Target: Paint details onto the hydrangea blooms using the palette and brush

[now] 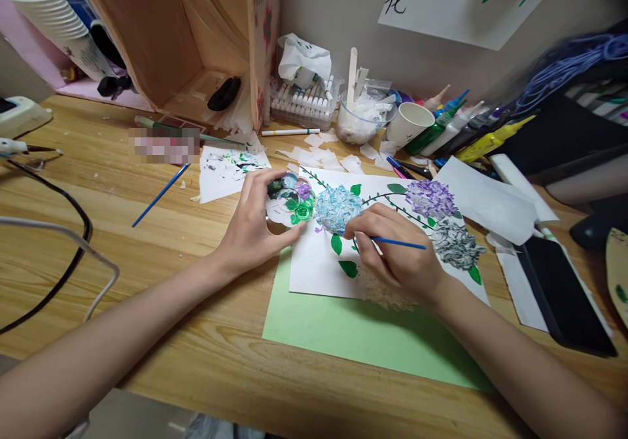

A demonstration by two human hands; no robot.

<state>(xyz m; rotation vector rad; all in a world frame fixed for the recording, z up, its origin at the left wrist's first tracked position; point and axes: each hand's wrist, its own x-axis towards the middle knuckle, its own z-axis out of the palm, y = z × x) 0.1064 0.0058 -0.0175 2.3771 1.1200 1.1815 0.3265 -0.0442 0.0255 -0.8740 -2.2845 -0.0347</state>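
Note:
My right hand (pixel 397 249) is closed round a thin blue paintbrush (pixel 400 243), its tip on a white sheet (pixel 318 265) painted with blue, purple and grey flower clusters and green leaves. My left hand (pixel 252 220) grips a small round palette (pixel 292 197) smeared with green, purple and blue paint, just left of the sheet. The white sheet lies on a light green paper (pixel 353 334) on the wooden desk (pixel 147 269).
A second blue brush (pixel 161 193) lies at the left beside a paint-stained paper (pixel 228 171). Behind stand a marker box (pixel 301 105), a paper cup (pixel 411 123), paint bottles (pixel 471 135) and torn paper scraps. A dark phone (pixel 564 295) lies at the right; cables run at the left.

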